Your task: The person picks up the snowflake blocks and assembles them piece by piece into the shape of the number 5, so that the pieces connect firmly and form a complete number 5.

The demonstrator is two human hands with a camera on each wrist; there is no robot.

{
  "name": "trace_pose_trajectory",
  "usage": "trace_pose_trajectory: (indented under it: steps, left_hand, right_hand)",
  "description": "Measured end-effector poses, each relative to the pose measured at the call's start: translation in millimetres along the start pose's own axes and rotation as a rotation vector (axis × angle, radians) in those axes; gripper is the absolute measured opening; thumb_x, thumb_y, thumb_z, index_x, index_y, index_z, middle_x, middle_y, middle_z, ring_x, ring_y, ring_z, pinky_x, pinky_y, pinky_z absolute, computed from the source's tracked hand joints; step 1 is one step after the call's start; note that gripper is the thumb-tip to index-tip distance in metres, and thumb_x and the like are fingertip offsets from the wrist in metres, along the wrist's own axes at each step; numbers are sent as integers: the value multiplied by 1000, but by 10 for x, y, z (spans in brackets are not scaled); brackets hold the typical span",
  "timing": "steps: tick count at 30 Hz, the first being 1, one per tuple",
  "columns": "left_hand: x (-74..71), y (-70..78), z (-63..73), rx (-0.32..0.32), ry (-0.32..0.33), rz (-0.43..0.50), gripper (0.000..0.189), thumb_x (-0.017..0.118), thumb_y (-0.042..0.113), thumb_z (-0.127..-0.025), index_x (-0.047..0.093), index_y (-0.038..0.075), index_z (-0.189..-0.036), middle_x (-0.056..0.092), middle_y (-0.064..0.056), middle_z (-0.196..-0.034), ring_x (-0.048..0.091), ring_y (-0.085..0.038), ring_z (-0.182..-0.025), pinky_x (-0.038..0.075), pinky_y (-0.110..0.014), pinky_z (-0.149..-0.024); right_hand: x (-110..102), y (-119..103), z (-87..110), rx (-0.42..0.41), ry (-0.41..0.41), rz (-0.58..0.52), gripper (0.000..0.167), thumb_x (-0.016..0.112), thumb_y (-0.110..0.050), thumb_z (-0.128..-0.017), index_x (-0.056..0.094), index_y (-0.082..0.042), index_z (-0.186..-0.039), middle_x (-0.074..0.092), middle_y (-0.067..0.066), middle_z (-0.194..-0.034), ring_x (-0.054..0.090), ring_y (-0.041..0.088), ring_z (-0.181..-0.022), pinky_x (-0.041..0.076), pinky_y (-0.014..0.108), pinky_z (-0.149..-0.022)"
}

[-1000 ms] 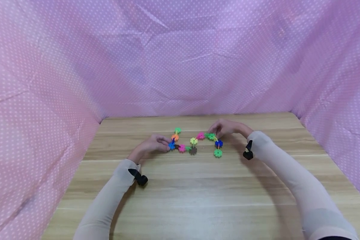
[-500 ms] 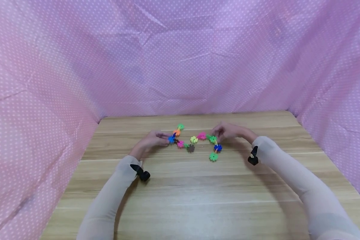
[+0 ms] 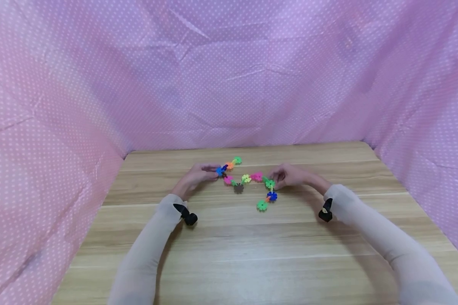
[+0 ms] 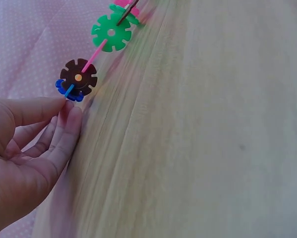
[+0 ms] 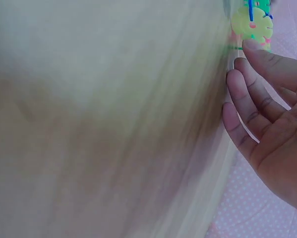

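Note:
A chain of slotted plastic snowflake discs [image 3: 238, 187] zigzags in several colours between my two hands over the tabletop. My left hand [image 3: 201, 174] pinches the blue disc [image 3: 219, 171] near the chain's left end, between thumb and fingertips. In the left wrist view, a brown disc [image 4: 78, 73] and a green disc [image 4: 111, 32] lead away from that pinch. On the other side, my right hand [image 3: 289, 175] pinches the edge of a green disc [image 3: 269, 184]. The right wrist view shows its thumb against the chain beside a yellow disc [image 5: 253, 25]; the exact grip is partly hidden.
The wooden table [image 3: 244, 254] extends toward me below the chain. Pink dotted cloth [image 3: 229, 84] hangs behind the table and along both sides. Black straps with small devices sit on both wrists.
My left hand has moved slightly away and right, and my right hand has come nearer to me. The upper left end has swung right; the lower right end has swung left and nearer.

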State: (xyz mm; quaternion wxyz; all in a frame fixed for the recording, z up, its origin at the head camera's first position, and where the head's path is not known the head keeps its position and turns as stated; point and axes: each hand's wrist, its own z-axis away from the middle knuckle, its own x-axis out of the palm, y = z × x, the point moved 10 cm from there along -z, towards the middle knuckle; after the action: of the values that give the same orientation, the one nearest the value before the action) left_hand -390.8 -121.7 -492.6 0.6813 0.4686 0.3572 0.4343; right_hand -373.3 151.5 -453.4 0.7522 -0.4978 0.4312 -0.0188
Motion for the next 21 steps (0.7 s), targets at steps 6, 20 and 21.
trace_pose_trajectory:
  steps: [6, 20, 21]
  left_hand:
    - [-21, -6, -105, 5, 46, 28, 44, 62, 0, -98, 58, 5, -142, 60, -16, -143, 65, -15, -111, 55, -27, -101]
    - [-46, 11, -270, -18, 118, 39, 46, 62, -2, -98, 57, 6, -143, 59, -16, -140, 63, -20, -115, 53, -31, -105]
    - [-49, 14, -280, -16, 123, 43, 46, 62, -3, -97, 57, 6, -143, 59, -17, -139, 63, -20, -114, 54, -31, -104]
  right_hand:
    - [63, -18, 35, -36, 37, -14, 31, 80, -1, -85, 70, 5, -113, 69, 16, -89, 64, 18, -82, 55, 22, -72]
    - [172, -116, 69, -43, 103, -16, 29, 84, -8, -81, 72, 0, -107, 69, 11, -87, 60, 13, -77, 53, 20, -67]
    - [186, -131, 74, -43, 106, -14, 29, 84, -8, -81, 72, -1, -106, 68, 10, -86, 60, 13, -77, 53, 20, -67]
